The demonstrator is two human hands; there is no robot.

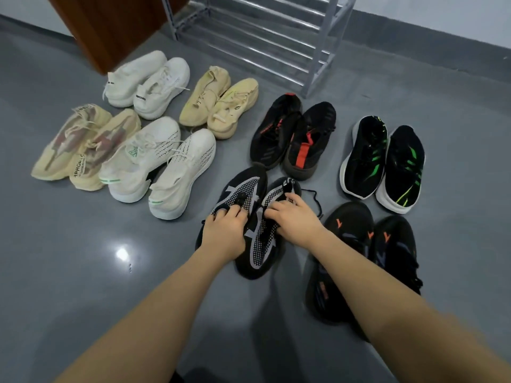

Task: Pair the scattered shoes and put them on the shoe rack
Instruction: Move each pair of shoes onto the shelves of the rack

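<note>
A pair of black shoes with grey dotted mesh panels and grey outlining is held on the grey floor [83,272]. The left shoe of the pair [237,194] is gripped at its opening by the left hand [224,230], whose fingers are curled into the collar. The right shoe of the pair [265,239] is gripped by the right hand [293,219], fingers curled over its tongue and laces. The two shoes are seen side by side, touching, toes pointed opposite ways.

Relative to this held pair, a black pair with orange marks [367,258] is seen just to the right, a black pair with green stripes [384,161] farther right and beyond, and a black pair with red accents [293,136] directly beyond. White and beige pairs [154,150] are grouped to the left and beyond. The metal shoe rack [262,37] stands well beyond the held pair, beside a brown wooden panel [110,26]
</note>
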